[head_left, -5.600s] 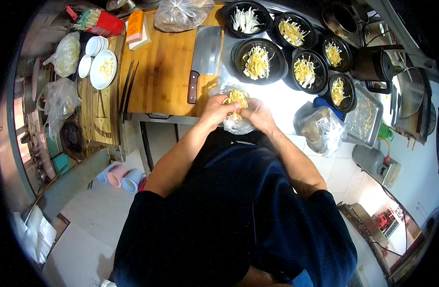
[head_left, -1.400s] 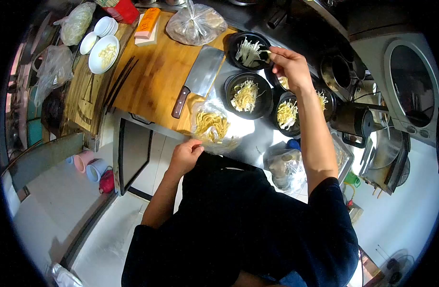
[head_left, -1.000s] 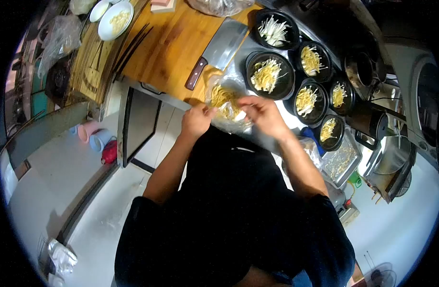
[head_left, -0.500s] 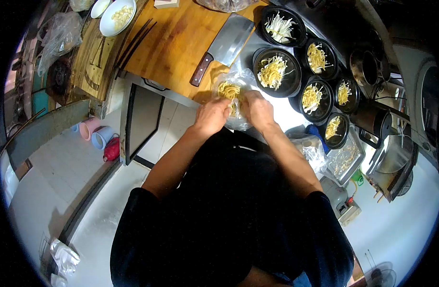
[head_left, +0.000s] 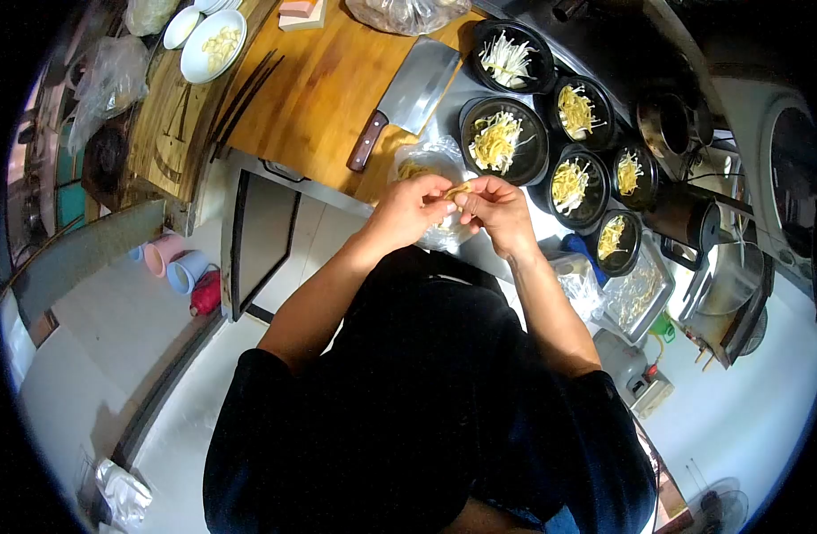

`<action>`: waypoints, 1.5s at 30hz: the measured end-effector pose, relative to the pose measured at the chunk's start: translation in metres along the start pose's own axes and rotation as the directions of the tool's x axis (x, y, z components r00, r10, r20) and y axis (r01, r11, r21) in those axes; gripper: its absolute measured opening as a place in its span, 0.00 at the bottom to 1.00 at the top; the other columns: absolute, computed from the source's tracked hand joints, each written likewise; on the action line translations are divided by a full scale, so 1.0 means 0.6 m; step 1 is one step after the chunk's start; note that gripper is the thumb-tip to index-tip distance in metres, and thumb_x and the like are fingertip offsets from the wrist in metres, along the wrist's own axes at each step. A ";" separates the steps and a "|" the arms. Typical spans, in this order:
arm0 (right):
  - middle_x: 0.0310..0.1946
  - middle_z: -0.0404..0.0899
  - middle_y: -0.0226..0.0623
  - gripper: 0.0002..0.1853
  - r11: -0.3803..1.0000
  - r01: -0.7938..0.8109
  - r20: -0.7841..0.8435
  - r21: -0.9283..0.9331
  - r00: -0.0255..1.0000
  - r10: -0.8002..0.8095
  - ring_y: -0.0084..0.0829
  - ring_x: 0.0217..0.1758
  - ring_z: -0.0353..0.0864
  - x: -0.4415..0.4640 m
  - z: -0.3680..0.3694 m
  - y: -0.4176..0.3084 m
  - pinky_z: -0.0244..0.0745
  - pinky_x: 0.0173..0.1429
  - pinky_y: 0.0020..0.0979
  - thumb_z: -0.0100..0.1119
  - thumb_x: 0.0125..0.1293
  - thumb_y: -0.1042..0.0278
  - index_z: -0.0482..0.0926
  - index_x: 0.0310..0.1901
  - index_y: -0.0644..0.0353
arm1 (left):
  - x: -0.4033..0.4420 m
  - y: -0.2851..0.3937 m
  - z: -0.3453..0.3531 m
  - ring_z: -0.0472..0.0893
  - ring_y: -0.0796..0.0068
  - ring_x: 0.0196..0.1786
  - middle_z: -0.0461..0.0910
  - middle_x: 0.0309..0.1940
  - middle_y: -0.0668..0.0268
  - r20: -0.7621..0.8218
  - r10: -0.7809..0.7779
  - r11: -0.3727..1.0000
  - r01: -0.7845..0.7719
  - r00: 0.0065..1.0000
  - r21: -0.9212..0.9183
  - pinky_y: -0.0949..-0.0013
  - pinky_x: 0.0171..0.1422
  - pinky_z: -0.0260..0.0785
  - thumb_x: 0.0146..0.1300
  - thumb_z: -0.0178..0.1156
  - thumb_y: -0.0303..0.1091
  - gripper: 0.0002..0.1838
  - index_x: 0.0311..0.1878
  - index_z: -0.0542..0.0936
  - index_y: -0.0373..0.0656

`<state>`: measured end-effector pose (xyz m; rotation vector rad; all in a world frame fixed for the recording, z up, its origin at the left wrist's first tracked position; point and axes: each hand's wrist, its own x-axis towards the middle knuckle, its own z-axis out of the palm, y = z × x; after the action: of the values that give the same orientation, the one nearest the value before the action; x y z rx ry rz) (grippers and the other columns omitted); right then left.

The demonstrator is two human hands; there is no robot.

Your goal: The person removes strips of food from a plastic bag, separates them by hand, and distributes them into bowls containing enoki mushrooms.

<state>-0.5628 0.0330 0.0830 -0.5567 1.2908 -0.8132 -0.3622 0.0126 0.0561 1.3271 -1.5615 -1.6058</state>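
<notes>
My left hand [head_left: 406,214] and my right hand [head_left: 502,214] meet above an open clear plastic bag [head_left: 441,157]. Both are closed, pinching a small yellow strand [head_left: 460,190] between their fingertips. More yellow strands show in the bag, partly hidden by my left hand. Just right of the bag, a black bowl [head_left: 533,165] holds yellow strands and white enoki mushrooms. Behind it, another black bowl [head_left: 543,69] holds mostly white enoki. Several more black bowls with yellow and white strands stand to the right.
A cleaver [head_left: 419,86] lies on the wooden board [head_left: 293,98], with dark chopsticks [head_left: 246,102] to its left. White dishes [head_left: 191,64] stand at the upper left. On the right are a metal tray [head_left: 644,298], a plastic bag [head_left: 579,283] and a dark pot [head_left: 684,227].
My hands have come up out of the bag and closer together, with a strand now between their fingertips. Earlier, my right hand reached over the back bowls, then returned to the bag.
</notes>
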 end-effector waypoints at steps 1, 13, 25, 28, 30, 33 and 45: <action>0.34 0.86 0.29 0.07 1.000 -0.018 0.017 0.012 1.000 0.018 0.17 0.27 0.82 -0.002 -0.002 -0.005 0.73 0.26 0.18 0.71 0.71 0.74 0.84 0.47 0.62 | 0.007 -0.008 0.000 0.87 0.75 0.42 0.89 0.41 0.65 0.054 -0.042 0.995 0.047 0.998 -0.087 0.69 0.48 0.80 0.69 0.71 0.31 0.16 0.57 0.85 0.36; 0.36 0.90 0.36 0.06 0.992 0.049 -0.031 0.119 0.998 -0.046 0.19 0.24 0.80 -0.006 -0.039 -0.078 0.72 0.24 0.22 0.71 0.70 0.74 0.84 0.45 0.62 | 0.027 0.030 -0.033 0.87 0.78 0.42 0.87 0.43 0.66 0.105 -0.257 0.852 0.276 0.961 -0.444 0.76 0.36 0.77 0.77 0.64 0.34 0.10 0.54 0.83 0.39; 0.45 0.89 0.38 0.21 0.883 0.152 -0.345 -0.444 0.880 -0.326 0.24 0.30 0.86 0.142 -0.102 -0.246 0.79 0.30 0.25 0.67 0.73 0.70 0.80 0.64 0.66 | -0.049 -0.047 -0.007 0.88 0.54 0.50 0.88 0.49 0.52 0.121 -0.033 0.883 -0.028 0.992 0.469 0.56 0.56 0.79 0.70 0.68 0.36 0.15 0.56 0.84 0.40; 0.49 0.89 0.43 0.16 0.835 0.217 -0.351 -0.505 0.832 -0.428 0.25 0.31 0.87 0.108 -0.096 -0.207 0.81 0.30 0.25 0.64 0.74 0.71 0.82 0.60 0.65 | -0.051 -0.040 -0.005 0.86 0.45 0.53 0.87 0.50 0.50 0.147 -0.169 0.867 0.076 0.975 0.493 0.50 0.60 0.77 0.71 0.66 0.39 0.17 0.58 0.83 0.42; 0.41 0.89 0.37 0.09 0.832 0.234 -0.236 -0.504 0.889 -0.393 0.22 0.31 0.85 0.067 -0.085 -0.141 0.80 0.30 0.27 0.62 0.74 0.74 0.85 0.52 0.64 | -0.056 -0.028 -0.010 0.86 0.45 0.53 0.87 0.51 0.50 0.150 -0.202 0.853 0.099 0.968 0.513 0.49 0.59 0.77 0.72 0.65 0.40 0.18 0.60 0.83 0.42; 0.38 0.89 0.35 0.09 0.850 0.179 0.072 -0.495 0.984 -0.165 0.23 0.31 0.85 0.007 -0.016 -0.036 0.82 0.38 0.28 0.62 0.75 0.74 0.87 0.52 0.61 | -0.049 -0.018 -0.011 0.86 0.45 0.54 0.87 0.51 0.50 0.258 -0.347 0.799 0.140 0.902 0.584 0.46 0.59 0.77 0.72 0.64 0.41 0.19 0.60 0.82 0.42; 0.43 0.88 0.52 0.13 0.446 0.207 0.006 -0.871 0.911 -0.411 0.54 0.45 0.88 0.015 -0.004 0.107 0.84 0.51 0.49 0.69 0.66 0.63 0.87 0.50 0.57 | -0.060 -0.057 0.000 0.86 0.45 0.51 0.88 0.47 0.51 0.392 -0.302 0.730 -0.054 0.869 0.682 0.44 0.57 0.77 0.72 0.63 0.44 0.16 0.55 0.84 0.43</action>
<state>-0.5510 0.0654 0.0283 -1.6140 1.8080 -0.4539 -0.3400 0.0509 0.0336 1.4682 -2.6101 -1.5838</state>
